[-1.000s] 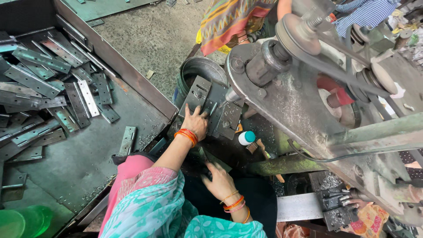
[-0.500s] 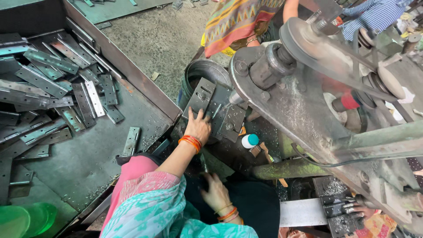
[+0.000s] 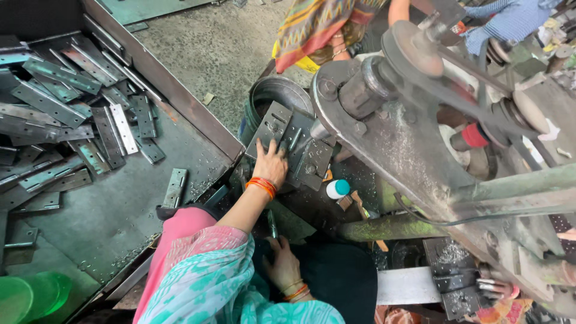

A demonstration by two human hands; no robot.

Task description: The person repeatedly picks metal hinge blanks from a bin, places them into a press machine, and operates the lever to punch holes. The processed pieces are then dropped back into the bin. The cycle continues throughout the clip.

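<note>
Grimy concrete floor and a green metal tray fill the left of the frame, with grey hinge plates heaped at upper left. At centre I have my left hand flat, fingers spread, on a punched steel plate lying on the press bed under the big press arm. That plate looks dull grey, holed and tilted. My right hand, lower centre, seems to pinch a thin tool, though shadow hides the grip. Most plates are unloaded; one loose plate lies nearer.
</note>
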